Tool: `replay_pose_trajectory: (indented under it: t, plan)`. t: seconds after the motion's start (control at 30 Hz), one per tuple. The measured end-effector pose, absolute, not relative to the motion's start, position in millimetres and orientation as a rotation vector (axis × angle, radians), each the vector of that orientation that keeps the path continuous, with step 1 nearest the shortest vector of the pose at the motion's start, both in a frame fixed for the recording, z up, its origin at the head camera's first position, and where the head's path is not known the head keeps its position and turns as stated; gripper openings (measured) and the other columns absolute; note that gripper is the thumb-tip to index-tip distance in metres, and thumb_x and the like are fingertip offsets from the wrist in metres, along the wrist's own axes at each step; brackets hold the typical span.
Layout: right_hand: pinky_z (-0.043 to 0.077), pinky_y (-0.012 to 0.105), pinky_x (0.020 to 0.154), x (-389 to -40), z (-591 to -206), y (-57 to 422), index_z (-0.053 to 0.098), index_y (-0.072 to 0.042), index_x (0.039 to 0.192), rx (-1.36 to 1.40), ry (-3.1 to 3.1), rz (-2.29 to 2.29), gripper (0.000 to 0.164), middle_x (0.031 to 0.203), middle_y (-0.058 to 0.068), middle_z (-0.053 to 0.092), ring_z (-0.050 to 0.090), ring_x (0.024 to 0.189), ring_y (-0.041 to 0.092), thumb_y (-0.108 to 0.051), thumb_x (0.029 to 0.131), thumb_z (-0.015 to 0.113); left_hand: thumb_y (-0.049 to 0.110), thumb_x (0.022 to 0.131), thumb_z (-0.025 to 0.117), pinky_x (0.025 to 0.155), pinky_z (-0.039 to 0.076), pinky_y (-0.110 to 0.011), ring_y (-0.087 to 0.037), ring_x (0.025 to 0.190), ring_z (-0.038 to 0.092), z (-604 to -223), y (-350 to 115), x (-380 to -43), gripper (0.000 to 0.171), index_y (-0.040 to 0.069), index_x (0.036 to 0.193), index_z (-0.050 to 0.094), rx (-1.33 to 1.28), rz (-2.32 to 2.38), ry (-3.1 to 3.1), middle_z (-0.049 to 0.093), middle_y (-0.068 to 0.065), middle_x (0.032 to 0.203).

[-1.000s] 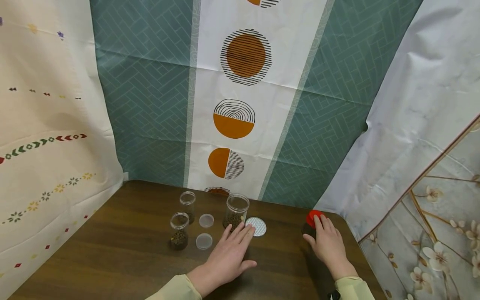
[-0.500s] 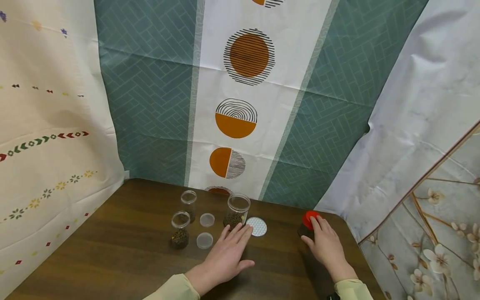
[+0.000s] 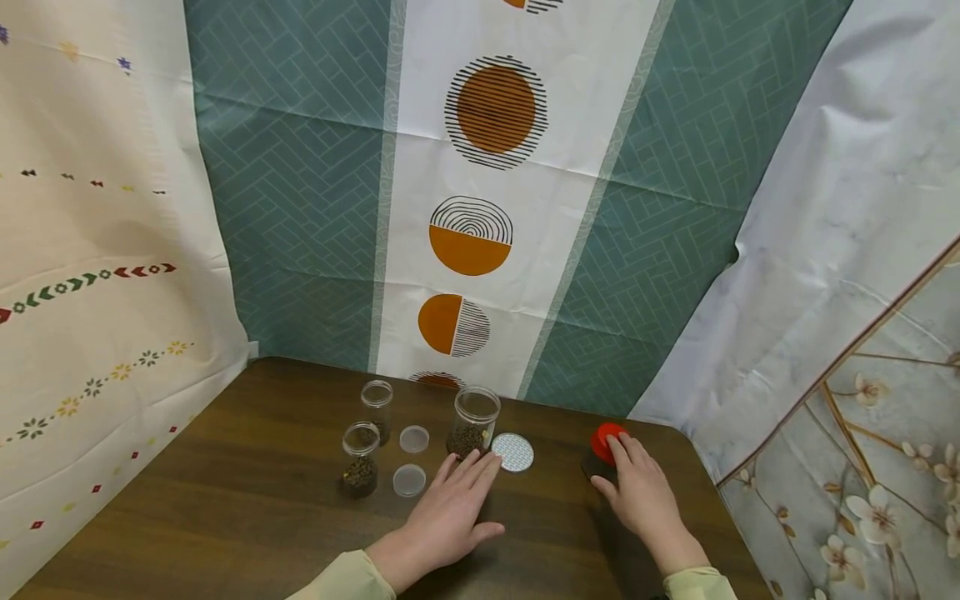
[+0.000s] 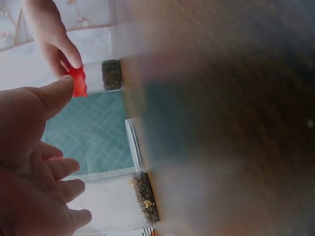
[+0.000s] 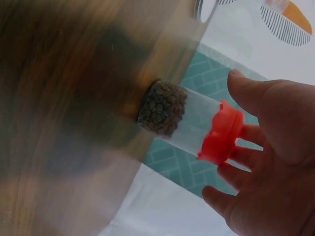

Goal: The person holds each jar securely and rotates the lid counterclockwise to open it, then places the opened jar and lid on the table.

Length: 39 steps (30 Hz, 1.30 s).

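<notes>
My right hand [image 3: 643,498] touches the scalloped red lid [image 5: 220,133] of a clear jar [image 5: 192,118] part filled with brown pellets. Its fingers are extended against the lid, and the thumb stands apart from it. That jar is upright on the table at the right. My left hand [image 3: 448,518] is stretched out over the middle of the table with spread fingers, holding nothing. Just beyond its fingertips stands a larger lidless jar [image 3: 476,410] of brown pellets, its base partly hidden by the hand. A round patterned lid [image 3: 513,452] lies right of that jar.
Two smaller lidless jars, a front one [image 3: 360,467] and a back one [image 3: 377,408], stand left of the large jar. Beside them lie two clear round lids, one nearer [image 3: 408,481] and one farther [image 3: 414,439]. Hanging cloths [image 3: 307,250] border the wooden table [image 3: 225,517].
The red-lidded jar has moved left along the table with my right hand at its lid. My left hand has shifted only slightly; the other jars stay in place.
</notes>
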State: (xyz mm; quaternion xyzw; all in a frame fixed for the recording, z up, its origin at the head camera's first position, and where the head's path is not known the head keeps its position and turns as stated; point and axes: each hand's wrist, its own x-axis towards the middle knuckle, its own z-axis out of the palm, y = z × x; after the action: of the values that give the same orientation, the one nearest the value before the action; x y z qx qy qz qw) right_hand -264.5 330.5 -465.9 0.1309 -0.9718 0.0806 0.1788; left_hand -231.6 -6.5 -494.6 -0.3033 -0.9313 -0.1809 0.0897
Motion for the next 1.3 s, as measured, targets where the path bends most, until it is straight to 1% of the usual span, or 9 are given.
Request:
replay_pose_trajectory:
  t: [0.3,0.53,0.73,0.97,1.3]
  plan:
    - [0.043,0.072,0.114,-256.9,-466.0,318.5,0.056,0.008,0.153,0.400,-2.734,0.230,0.074,0.155,0.035,0.054,0.050,0.144,0.057,-0.026,0.096,0.089,0.047,0.101,0.081,0.128,0.027,-0.065,-0.038,0.161,0.037,-497.5,-9.4,-230.7,0.092,0.004,0.171,0.037,-0.915,-0.571,-2.771,0.039,-0.015,0.175]
    - [0.043,0.071,0.115,-247.6,-464.0,309.4,0.057,0.007,0.152,0.438,-2.726,0.252,0.072,0.155,0.034,0.055,0.051,0.145,0.056,-0.026,0.096,0.089,0.046,0.101,0.081,0.129,0.027,-0.064,-0.038,0.161,0.037,-498.4,-10.5,-230.0,0.092,0.004,0.171,0.037,-0.909,-0.642,-2.790,0.039,-0.016,0.175]
    - [0.045,0.070,0.114,-240.6,-466.0,303.2,0.059,0.005,0.151,0.472,-2.711,0.263,0.072,0.155,0.032,0.056,0.052,0.144,0.054,-0.025,0.094,0.091,0.045,0.101,0.081,0.129,0.028,-0.063,-0.039,0.161,0.037,-497.8,-11.0,-229.0,0.091,0.003,0.170,0.038,-0.902,-0.703,-2.800,0.040,-0.016,0.174]
    - [0.043,0.070,0.116,-231.7,-465.2,292.7,0.059,0.003,0.153,0.485,-2.738,0.311,0.074,0.158,0.028,0.055,0.051,0.146,0.051,-0.024,0.092,0.092,0.044,0.101,0.081,0.129,0.027,-0.063,-0.039,0.161,0.036,-498.0,-11.3,-226.9,0.091,0.002,0.170,0.038,-0.902,-0.727,-2.813,0.039,-0.017,0.175]
    - [0.042,0.066,0.119,-221.3,-467.5,282.7,0.058,-0.001,0.156,0.504,-2.774,0.334,0.076,0.161,0.024,0.053,0.050,0.149,0.047,-0.025,0.093,0.092,0.044,0.100,0.083,0.128,0.028,-0.065,-0.040,0.160,0.037,-499.0,-15.1,-224.3,0.091,0.003,0.169,0.039,-0.909,-0.765,-2.800,0.041,-0.015,0.174]
